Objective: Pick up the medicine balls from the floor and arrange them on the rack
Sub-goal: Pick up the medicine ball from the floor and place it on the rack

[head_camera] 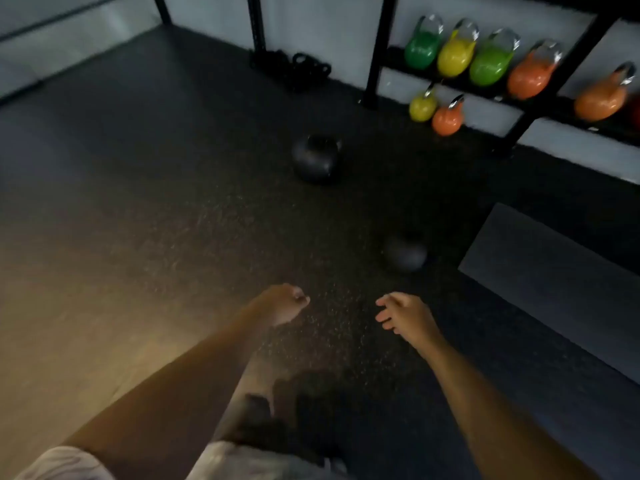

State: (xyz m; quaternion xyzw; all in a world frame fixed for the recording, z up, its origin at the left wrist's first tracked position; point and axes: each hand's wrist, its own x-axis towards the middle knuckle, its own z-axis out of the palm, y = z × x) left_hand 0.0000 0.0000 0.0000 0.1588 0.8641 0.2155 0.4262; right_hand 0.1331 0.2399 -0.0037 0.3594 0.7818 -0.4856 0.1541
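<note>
Two dark medicine balls lie on the speckled black floor. The larger ball (316,159) rests further off, near the middle of the view. A smaller ball (404,252) lies closer, just ahead and right of my right hand. My left hand (282,304) hovers over the floor with fingers curled in and nothing in it. My right hand (403,315) is beside it, fingers loosely apart, holding nothing. A black rack (540,103) stands at the upper right against the white wall.
Green, yellow and orange kettlebells (454,57) fill the rack's shelves. A grey mat or box (554,282) lies on the floor at the right. Black uprights (257,26) and dark gear (306,67) stand by the far wall. My feet show at the bottom.
</note>
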